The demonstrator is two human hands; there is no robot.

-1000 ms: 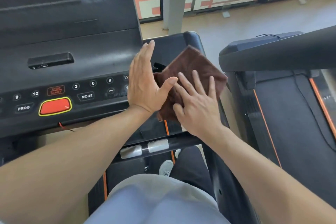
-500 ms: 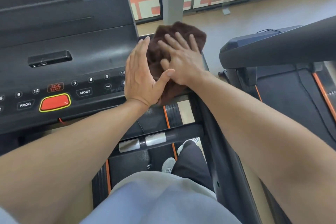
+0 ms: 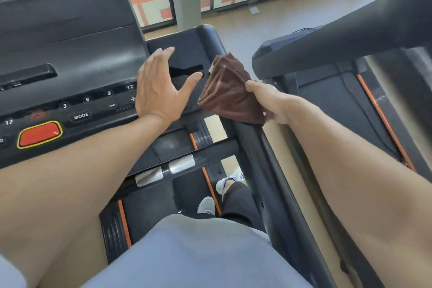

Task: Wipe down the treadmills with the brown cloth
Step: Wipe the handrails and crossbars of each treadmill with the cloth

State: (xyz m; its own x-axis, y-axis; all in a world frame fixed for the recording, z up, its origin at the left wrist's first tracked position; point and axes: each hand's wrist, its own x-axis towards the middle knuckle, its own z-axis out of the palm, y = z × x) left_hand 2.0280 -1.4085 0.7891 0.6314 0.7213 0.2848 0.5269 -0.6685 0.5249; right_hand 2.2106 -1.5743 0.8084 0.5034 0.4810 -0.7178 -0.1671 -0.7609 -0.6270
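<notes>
I stand on a black treadmill whose console (image 3: 70,70) fills the left of the view. The brown cloth (image 3: 230,92), folded, hangs lifted off the console's right side tray (image 3: 189,54). My right hand (image 3: 268,100) grips the cloth by its right edge, thumb on top. My left hand (image 3: 159,86) lies flat with straight fingers at the console's right end, beside the speed buttons, a little left of the cloth and apart from it.
A second treadmill (image 3: 339,37) stands close on the right, its thick black handrail just beyond the cloth. A red stop button (image 3: 38,134) sits low on the console. Metal grip sensors (image 3: 164,168) cross the bar below. My shoes (image 3: 228,182) are on the belt.
My right hand, which pressed the cloth flat on the far end of the side tray, has pulled back right and lifted the cloth by its edge. My left hand stays put.
</notes>
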